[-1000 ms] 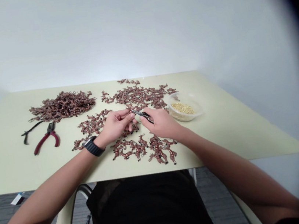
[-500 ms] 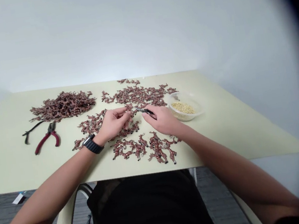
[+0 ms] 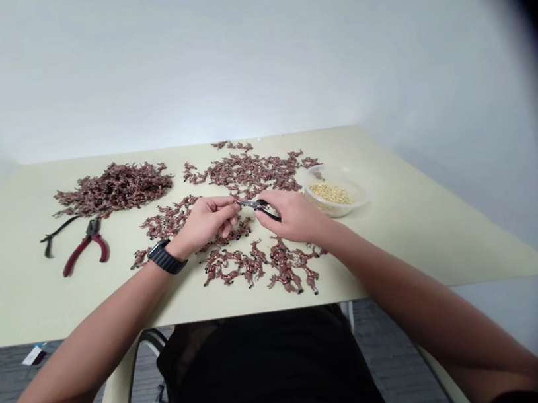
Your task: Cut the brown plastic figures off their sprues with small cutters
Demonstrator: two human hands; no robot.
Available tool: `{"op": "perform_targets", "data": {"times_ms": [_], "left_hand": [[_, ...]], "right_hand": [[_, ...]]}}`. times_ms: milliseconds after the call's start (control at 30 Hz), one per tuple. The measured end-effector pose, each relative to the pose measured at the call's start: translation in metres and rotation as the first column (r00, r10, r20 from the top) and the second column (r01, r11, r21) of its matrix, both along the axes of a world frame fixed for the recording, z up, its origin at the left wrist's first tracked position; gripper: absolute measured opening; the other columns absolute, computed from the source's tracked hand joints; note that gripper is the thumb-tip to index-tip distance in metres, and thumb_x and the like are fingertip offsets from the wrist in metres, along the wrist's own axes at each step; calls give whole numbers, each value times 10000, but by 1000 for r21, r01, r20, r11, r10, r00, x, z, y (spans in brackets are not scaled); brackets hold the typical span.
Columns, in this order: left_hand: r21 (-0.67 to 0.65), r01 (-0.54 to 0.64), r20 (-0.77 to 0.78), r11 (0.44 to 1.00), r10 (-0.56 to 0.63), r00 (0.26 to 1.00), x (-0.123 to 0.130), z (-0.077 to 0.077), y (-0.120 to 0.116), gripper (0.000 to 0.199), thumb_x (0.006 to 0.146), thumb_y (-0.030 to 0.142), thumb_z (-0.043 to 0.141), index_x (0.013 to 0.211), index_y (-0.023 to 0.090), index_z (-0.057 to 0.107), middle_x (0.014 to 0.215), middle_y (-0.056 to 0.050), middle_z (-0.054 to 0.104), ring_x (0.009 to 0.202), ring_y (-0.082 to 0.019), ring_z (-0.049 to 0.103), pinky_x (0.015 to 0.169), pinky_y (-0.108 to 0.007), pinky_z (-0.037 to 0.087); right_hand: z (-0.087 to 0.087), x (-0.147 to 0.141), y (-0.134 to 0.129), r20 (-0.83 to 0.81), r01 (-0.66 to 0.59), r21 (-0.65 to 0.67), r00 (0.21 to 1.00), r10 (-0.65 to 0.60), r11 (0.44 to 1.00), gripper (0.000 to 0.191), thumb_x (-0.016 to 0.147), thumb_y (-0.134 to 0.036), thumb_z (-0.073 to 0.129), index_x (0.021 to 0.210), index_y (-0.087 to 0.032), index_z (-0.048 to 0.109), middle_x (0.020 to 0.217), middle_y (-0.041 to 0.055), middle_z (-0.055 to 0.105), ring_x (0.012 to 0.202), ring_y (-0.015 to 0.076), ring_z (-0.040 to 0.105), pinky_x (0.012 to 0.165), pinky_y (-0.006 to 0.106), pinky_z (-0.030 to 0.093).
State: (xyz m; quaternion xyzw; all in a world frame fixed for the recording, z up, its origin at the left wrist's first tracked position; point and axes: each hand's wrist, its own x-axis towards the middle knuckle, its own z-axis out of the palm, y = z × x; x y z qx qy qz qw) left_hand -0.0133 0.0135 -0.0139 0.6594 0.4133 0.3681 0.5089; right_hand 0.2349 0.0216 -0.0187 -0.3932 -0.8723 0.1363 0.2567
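Note:
My left hand (image 3: 209, 220), with a black watch on the wrist, is closed in a pinch. What looks like a small brown deer figure is between its fingertips, mostly hidden by them. My right hand (image 3: 293, 213) grips small pliers (image 3: 267, 210) with black handles. Their metal tips point left and meet the left fingertips. Below both hands lie loose brown deer figures (image 3: 289, 272), and more deer figures (image 3: 166, 221) lie beside and partly under the left hand. To the right of the right hand stands a clear plastic bowl (image 3: 357, 197) holding tiny gold pieces (image 3: 332, 194).
A dense heap of brown figures (image 3: 114, 188) sits at the back left. Another spread of figures (image 3: 255, 171) lies behind my hands. Red-handled pliers (image 3: 75, 258) and a thin black strip (image 3: 59, 234) rest on the left of the pale table (image 3: 433, 232).
The right hand's pliers have turned and moved slightly left, so their tips are now at the left fingertips. Their handles show wider apart. The left hand has barely moved.

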Motion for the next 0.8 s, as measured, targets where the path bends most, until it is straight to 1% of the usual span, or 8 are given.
{"op": "perform_targets", "data": {"times_ms": [133,267,333,433,500,567,667,800], "left_hand": [[20,30,7,999,-30,1000,0,-4,1,346,956,463,692,814,148,704,687,-46,676,497,-96,561,492,-216,426],[203,-52,-91,978,72,993,3,-12,0,375,974,494,663,1011,135,765,664,-42,688,546,-137,601,585,-258,498],[405,-118,-204,907,215,955,4,-17,-1,384,988,457,647,1172,141,766,657,-19,672,565,-137,578,612,-257,480],[652,-103,-296,751,377,878,3,-22,-1,388,998,374,628,1316,178,735,725,-16,672,603,-130,534,631,-251,428],[663,-106,-298,741,392,870,2,-22,-1,372,1001,368,622,1309,195,740,747,-19,689,596,-127,536,626,-251,421],[545,-140,-274,827,333,903,2,-20,-1,338,1007,416,615,1189,183,778,704,-18,698,566,-131,569,611,-252,445],[273,-144,-157,951,192,969,1,-15,0,375,998,487,617,912,156,770,591,-17,658,509,-135,586,572,-254,474],[70,-98,-9,993,99,995,-1,-11,3,351,950,447,690,743,164,690,599,-14,633,458,-92,519,497,-231,418]], "right_hand": [[2,-4,-6,-15,35,-52,999,-36,998,278,1032,-476,494,948,-221,565,820,34,620,704,190,539,656,323,338],[0,-17,-11,-193,58,-302,974,-121,952,366,1034,-528,470,832,-226,518,701,2,524,621,164,459,586,308,307],[-1,-22,-11,-323,-55,-549,934,-150,834,401,1030,-572,439,820,-233,493,684,-18,439,570,144,367,520,289,265],[-2,-23,-8,-428,-284,-819,881,-202,498,458,1008,-668,389,874,-244,495,678,-52,294,528,128,179,449,273,138],[-1,-21,-5,-439,-327,-846,876,-201,421,484,1000,-695,380,894,-241,510,682,-57,275,533,126,149,449,271,113],[0,-17,-4,-411,-240,-771,895,-172,590,465,1016,-655,391,874,-232,523,687,-39,340,542,127,222,470,270,165],[1,-12,-4,-281,15,-423,949,-146,906,399,1035,-565,442,854,-223,539,725,5,500,611,150,406,557,293,281],[1,-7,-3,-95,110,-105,988,-120,988,312,1027,-508,495,910,-225,554,755,21,582,666,183,496,635,326,323]]}}
